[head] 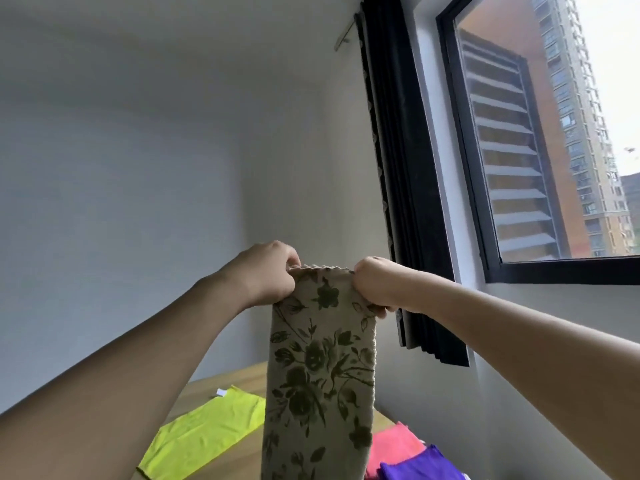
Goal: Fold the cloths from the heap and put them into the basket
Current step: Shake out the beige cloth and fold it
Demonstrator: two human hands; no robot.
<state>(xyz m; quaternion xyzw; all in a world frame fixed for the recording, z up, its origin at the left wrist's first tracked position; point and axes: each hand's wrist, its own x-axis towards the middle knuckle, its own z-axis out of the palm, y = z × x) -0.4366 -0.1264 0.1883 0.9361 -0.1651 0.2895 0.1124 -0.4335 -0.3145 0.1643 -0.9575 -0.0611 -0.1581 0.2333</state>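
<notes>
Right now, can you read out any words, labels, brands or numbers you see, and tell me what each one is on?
None can be read.
The small white tag on the yellow cloth is too small to show any print.
The flowered cloth held by both hands shows only a pattern.

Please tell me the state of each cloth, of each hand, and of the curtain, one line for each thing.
Floral cloth: held up in the air by its top edge, hanging down.
Left hand: pinches the top left corner.
Right hand: pinches the top right corner.
Yellow cloth: lying flat on the wooden table.
Pink cloth: lying on the table.
Purple cloth: lying beside the pink one.
Curtain: drawn aside.
</notes>
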